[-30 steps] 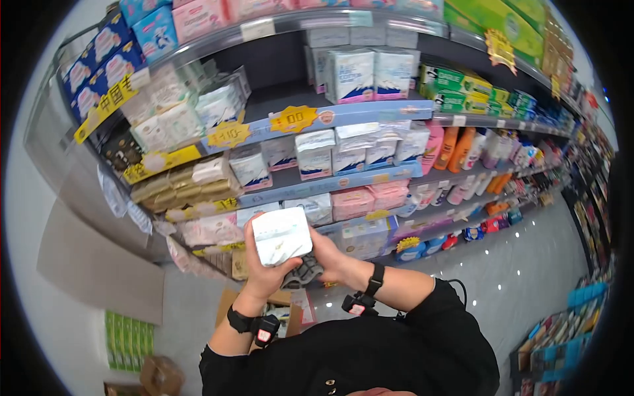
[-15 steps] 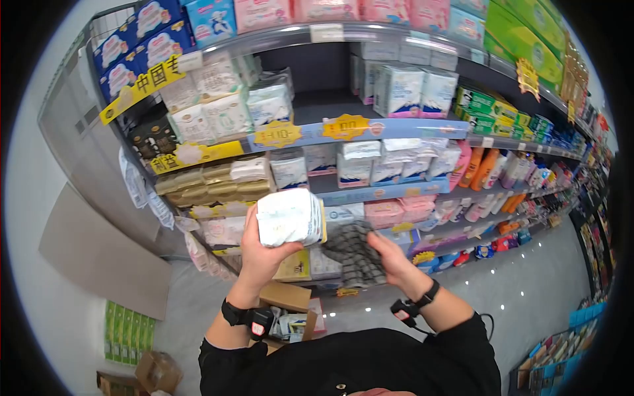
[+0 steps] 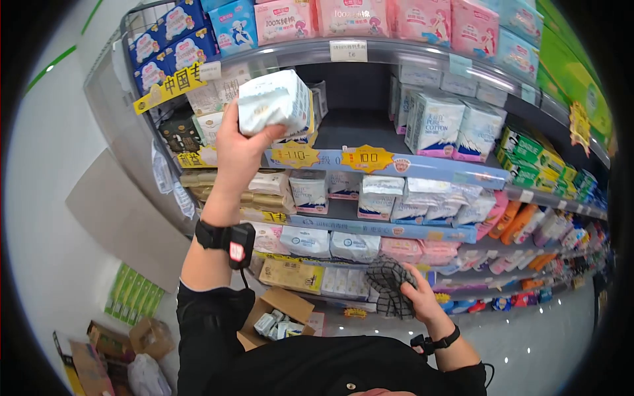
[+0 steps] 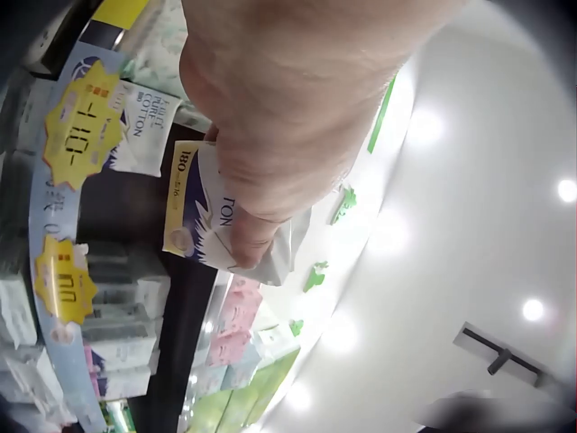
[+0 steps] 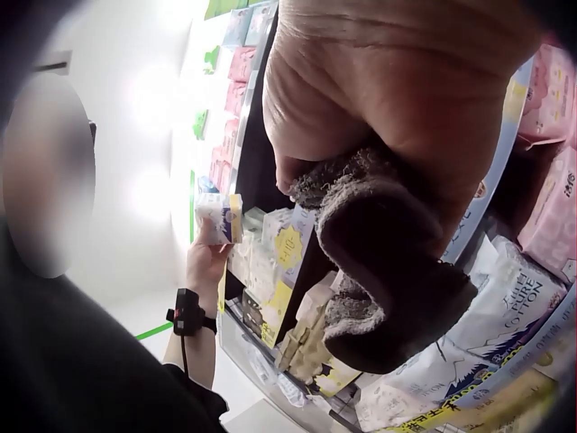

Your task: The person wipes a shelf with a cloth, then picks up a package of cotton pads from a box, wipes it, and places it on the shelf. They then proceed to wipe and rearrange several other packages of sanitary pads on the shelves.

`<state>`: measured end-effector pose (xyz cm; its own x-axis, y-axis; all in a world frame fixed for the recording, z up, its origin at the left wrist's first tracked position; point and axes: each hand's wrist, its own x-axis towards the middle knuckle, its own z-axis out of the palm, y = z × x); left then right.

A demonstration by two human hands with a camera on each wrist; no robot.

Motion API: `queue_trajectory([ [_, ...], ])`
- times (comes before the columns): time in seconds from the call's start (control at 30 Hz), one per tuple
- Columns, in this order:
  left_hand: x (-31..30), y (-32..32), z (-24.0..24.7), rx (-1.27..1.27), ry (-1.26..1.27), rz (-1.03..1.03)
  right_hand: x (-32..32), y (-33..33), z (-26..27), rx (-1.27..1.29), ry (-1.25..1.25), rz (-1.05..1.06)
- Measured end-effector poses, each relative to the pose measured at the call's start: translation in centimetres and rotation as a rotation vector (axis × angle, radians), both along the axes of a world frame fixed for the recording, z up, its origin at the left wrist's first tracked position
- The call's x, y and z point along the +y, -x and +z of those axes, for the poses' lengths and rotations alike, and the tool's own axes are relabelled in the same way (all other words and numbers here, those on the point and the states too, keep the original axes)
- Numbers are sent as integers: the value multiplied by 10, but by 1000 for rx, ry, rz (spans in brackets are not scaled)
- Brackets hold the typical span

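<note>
My left hand (image 3: 241, 148) grips a white soft pack (image 3: 274, 102) in front of the upper shelf, left of its dark gap. In the left wrist view the thumb presses the face of the same pack (image 4: 203, 212), whose yellow edge shows. Lower and to the right, my right hand (image 3: 422, 297) holds a crumpled grey checked cloth (image 3: 391, 287) in front of the lower shelves. The cloth (image 5: 361, 262) hangs in folds below the right hand (image 5: 397, 99) in the right wrist view.
White and blue packs (image 3: 436, 125) stand right of the gap, behind a blue shelf edge (image 3: 436, 167) with yellow price tags. Pink packs (image 3: 353, 18) line the shelf above. An open cardboard box (image 3: 287, 303) with small packs is below, and a grey board (image 3: 125, 211) leans at the left.
The left hand has lifted the white pack up to the upper shelf. My right hand, with the cloth, has moved away from it to the lower right.
</note>
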<state>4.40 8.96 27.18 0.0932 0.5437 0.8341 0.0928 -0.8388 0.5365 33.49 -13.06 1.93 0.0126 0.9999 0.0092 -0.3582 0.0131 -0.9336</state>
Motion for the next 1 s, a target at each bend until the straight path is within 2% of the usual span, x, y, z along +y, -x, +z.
queue_trajectory([
  [0.07,9,-3,13,-70,157,-139,7,-17,-7,-22,-18,63],
  [0.27,30,2,27,3,155,-53,33,-42,-13,-48,9,122],
  [0.37,16,2,29,0,233,-42,44,-42,-10,-16,16,184],
  [0.6,33,-6,24,25,226,99,55,-32,-10,-56,2,265],
  [0.67,46,-9,22,14,199,67,53,-30,-9,-77,1,275],
  [0.8,63,-19,26,60,137,134,50,-26,-10,-110,7,249],
  [0.87,65,-23,30,228,92,413,46,-24,-12,-95,15,235],
  [0.93,62,-23,30,266,93,440,42,-24,-16,-86,2,218],
  [1.0,61,-21,26,285,-35,448,37,-22,-15,-79,21,198],
])
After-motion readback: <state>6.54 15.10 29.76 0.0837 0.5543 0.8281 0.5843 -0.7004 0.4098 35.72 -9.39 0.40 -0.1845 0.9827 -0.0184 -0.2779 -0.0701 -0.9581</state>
